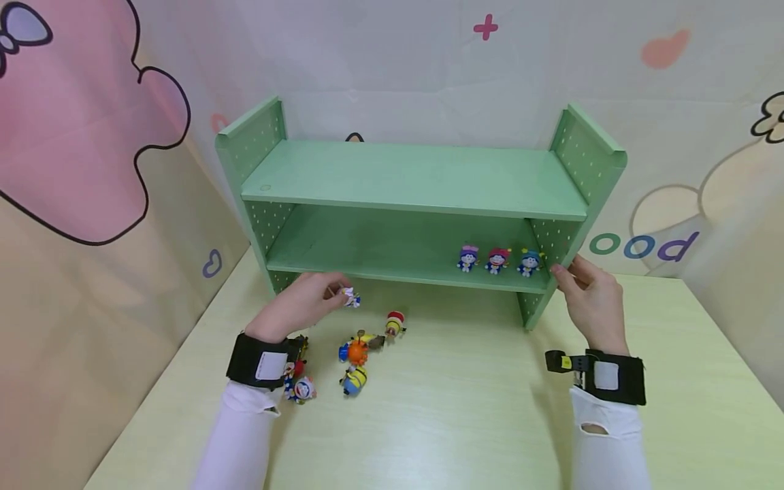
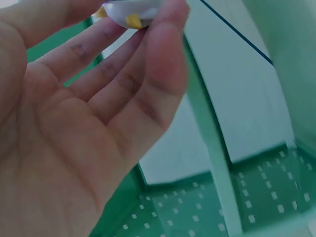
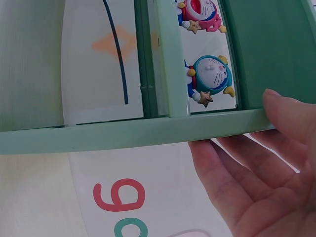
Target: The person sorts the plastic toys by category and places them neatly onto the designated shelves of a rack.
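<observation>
My left hand (image 1: 309, 303) pinches a small white-and-blue figurine (image 1: 350, 297) in front of the green shelf's (image 1: 392, 173) lower left part. In the left wrist view only the figurine's rounded white part with yellow bits (image 2: 133, 15) shows between thumb and fingers. At the right end, my right hand (image 1: 591, 299) grips the front edge of the shelf's side panel (image 3: 217, 126), thumb on the inner side and fingers on the outer. Three figurines stand in a row on the middle board near that panel: one with a purple hat (image 1: 468, 258), one red (image 1: 498, 260), one teal (image 1: 529, 263).
On the table (image 1: 453, 408), several toys lie below my left hand, among them an orange figure (image 1: 357, 352), a blue-and-yellow one (image 1: 354, 380) and a red-capped one (image 1: 395, 324). More, including a round white-faced one (image 1: 304, 388), lie partly behind my left wrist. A printed cloth (image 1: 392, 68) hangs behind.
</observation>
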Demonstrator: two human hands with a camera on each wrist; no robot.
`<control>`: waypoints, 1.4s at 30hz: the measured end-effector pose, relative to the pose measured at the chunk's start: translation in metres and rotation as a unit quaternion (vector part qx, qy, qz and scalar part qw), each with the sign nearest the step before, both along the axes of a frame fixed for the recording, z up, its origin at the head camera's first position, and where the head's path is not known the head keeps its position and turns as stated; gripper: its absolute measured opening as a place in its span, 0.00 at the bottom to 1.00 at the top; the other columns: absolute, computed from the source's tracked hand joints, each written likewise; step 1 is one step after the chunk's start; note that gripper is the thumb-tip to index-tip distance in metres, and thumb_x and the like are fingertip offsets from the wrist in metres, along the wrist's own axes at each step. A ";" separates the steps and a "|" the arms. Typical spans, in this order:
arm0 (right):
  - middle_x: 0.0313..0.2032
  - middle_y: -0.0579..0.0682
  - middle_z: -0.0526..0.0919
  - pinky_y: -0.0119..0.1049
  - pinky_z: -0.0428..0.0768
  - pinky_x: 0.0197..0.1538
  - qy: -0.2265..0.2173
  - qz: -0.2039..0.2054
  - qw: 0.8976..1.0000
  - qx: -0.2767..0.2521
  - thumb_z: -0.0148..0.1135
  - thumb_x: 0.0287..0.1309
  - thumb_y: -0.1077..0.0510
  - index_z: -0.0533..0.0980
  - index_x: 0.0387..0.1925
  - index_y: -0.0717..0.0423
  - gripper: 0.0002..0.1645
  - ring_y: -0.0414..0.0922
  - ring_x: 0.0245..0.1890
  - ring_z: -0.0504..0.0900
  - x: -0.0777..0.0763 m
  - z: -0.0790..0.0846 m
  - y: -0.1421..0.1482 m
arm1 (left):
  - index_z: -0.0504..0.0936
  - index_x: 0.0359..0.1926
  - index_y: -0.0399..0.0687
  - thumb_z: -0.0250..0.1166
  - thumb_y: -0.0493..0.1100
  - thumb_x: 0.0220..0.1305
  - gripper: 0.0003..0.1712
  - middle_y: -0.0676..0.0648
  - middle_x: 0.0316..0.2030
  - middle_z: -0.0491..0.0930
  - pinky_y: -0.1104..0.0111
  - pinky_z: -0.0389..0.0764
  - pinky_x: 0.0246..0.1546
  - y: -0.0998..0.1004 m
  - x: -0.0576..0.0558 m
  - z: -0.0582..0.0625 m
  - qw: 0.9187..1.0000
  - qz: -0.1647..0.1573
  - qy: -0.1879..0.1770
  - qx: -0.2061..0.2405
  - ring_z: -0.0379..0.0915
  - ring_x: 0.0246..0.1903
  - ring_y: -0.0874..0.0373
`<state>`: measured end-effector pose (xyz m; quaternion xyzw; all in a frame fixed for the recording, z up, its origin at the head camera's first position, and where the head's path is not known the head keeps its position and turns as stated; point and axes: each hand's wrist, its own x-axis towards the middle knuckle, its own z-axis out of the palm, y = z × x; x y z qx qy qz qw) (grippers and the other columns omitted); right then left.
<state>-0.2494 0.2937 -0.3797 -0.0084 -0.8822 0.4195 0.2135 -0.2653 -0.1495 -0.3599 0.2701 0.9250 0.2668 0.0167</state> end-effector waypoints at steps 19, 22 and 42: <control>0.58 0.52 0.75 0.48 0.75 0.54 0.002 0.007 1.000 -0.008 0.53 0.73 0.46 0.68 0.68 0.51 0.27 0.50 0.52 0.80 0.000 -0.002 -0.003 | 0.77 0.58 0.43 0.58 0.41 0.74 0.16 0.54 0.30 0.77 0.67 0.73 0.29 0.077 -0.020 0.013 0.991 -0.004 -0.001 0.131 0.73 0.28 0.55; 0.58 0.52 0.75 0.48 0.75 0.53 0.003 0.007 1.000 -0.005 0.53 0.73 0.47 0.69 0.68 0.51 0.27 0.50 0.51 0.80 0.000 -0.002 -0.002 | 0.77 0.58 0.43 0.57 0.41 0.74 0.15 0.52 0.33 0.77 0.67 0.74 0.28 0.081 -0.023 0.012 0.989 0.006 0.010 0.149 0.73 0.27 0.57; 0.59 0.50 0.75 0.48 0.75 0.55 -0.007 0.003 1.000 -0.022 0.54 0.72 0.45 0.68 0.69 0.48 0.28 0.49 0.51 0.80 0.002 0.002 0.000 | 0.78 0.57 0.43 0.58 0.44 0.74 0.16 0.52 0.37 0.77 0.68 0.70 0.26 0.124 -0.040 0.006 0.984 0.026 0.083 0.157 0.69 0.26 0.59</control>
